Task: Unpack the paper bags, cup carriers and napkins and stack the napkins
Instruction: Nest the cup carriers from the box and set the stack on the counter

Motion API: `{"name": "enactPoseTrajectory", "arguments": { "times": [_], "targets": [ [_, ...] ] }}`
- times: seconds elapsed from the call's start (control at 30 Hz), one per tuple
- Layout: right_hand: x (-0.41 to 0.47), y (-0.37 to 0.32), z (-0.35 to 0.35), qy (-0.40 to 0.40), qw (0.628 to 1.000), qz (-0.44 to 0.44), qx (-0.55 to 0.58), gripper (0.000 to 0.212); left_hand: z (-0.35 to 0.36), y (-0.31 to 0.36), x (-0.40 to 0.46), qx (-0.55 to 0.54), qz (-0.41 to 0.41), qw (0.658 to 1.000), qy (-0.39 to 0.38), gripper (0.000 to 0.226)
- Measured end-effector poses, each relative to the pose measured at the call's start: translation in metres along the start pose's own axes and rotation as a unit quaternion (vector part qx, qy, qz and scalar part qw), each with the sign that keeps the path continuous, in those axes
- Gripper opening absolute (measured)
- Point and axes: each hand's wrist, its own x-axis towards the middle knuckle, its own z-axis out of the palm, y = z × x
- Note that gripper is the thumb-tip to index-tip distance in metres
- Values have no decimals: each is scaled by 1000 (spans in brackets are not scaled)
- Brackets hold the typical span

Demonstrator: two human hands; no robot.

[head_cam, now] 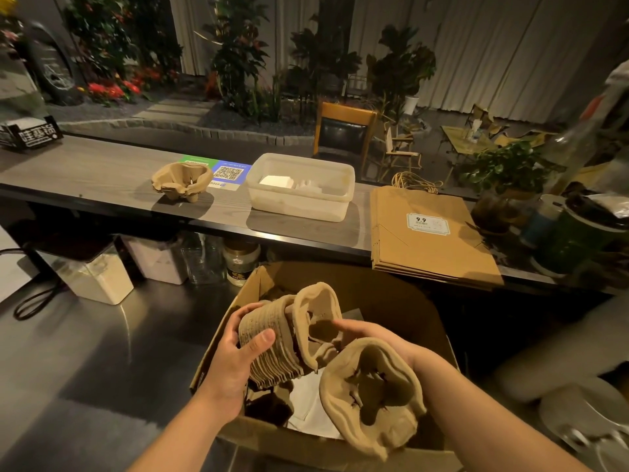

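A stack of nested pulp cup carriers (pixel 272 342) is held over an open cardboard box (pixel 391 301) in the lower centre of the frame. The left hand (pixel 235 356) is wrapped around the ribbed side of the stack, its grip curled with the thumb pressed across the layered edges. The right hand (pixel 381 338) is seen just right of the stack, its fingers reaching into the mouth of the topmost carrier; a single separated cup carrier (pixel 371 393) rests against its wrist and forearm, and whether the grip is pinched on either carrier cannot be told, since the fingertips are hidden. Inside the box, beneath the hands, white napkins (pixel 313 407) are glimpsed. Across the middle of the frame a grey wood-grain tabletop (pixel 95 172) is stretched from left to right. On it, left of centre, another cup carrier (pixel 182 180) is set upright, just beside a blue and green QR code sign (pixel 228 173). Right of that sign, a translucent plastic tub (pixel 299 187) is placed, with white folded items inside. Further right, flat brown paper bags (pixel 429 233) are stacked, with a white label on the top one and their twine handles at the far edge. In the upper part of the frame, potted plants (pixel 238 52) and a wooden chair (pixel 343 131) are seen.
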Motion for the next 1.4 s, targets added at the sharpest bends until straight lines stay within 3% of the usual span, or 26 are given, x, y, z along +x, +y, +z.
{"name": "enactPoseTrajectory", "arguments": {
  "times": [0.1,0.23,0.33,0.4,0.57,0.83,1.03,1.23,1.4],
  "targets": [
    [-10,-4,-2,27,998,-22,48,46,-3,-1,2,0,-3,1000,6,110],
    [-25,-6,-13,82,987,-39,130,35,-5,-2,4,-6,-12,1000,3,111],
    [-30,1,-27,53,971,-16,231,73,-6,-4,6,-8,-27,1000,3,114],
    [-30,6,-31,32,975,-32,220,87,-6,-5,7,-10,-37,999,6,115],
    [-28,3,-33,-45,986,-109,120,59,-7,-6,8,-10,-54,998,-6,113],
    [-21,-21,-7,132,973,-186,29,33,-6,-5,8,-8,-66,997,-23,112],
    [-4,-16,21,144,967,-204,44,34,-5,-3,6,-5,-79,996,-43,112],
    [13,-7,45,221,939,-254,-68,12,0,5,3,-19,-79,995,-52,109],
    [21,-12,55,194,917,-316,-145,22,-3,20,7,-43,-72,995,-58,102]
  ]
}}
